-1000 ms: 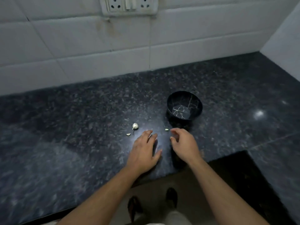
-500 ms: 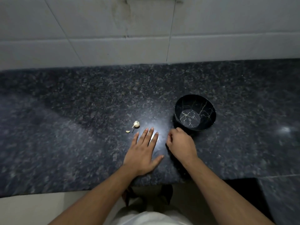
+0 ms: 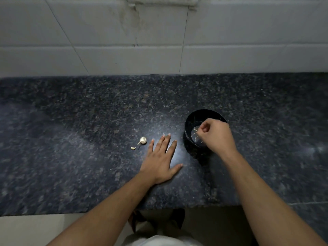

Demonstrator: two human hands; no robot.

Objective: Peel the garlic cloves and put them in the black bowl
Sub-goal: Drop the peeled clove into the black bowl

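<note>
A black bowl [image 3: 188, 123] with thin gold veins stands on the dark granite counter [image 3: 85, 125]. My right hand [image 3: 215, 136] hovers over the bowl's right half with its fingers curled and thumb pinched against the index finger; whatever it pinches is hidden. Flat on the counter to the left of the bowl, fingers straight, rests my left hand [image 3: 159, 162]. Just left of its fingertips lie a white garlic piece with a stem [image 3: 142, 140] and a small loose clove [image 3: 133, 148].
A white tiled wall [image 3: 159, 41] rises behind the counter, with the bottom of a socket plate [image 3: 162, 0] at the top edge. The counter's front edge [image 3: 71, 212] runs near my body, with floor and my feet below it.
My right hand rose from the counter and moved over the bowl. The small clove that lay by its fingertips is no longer on the counter. My left hand stayed flat.
</note>
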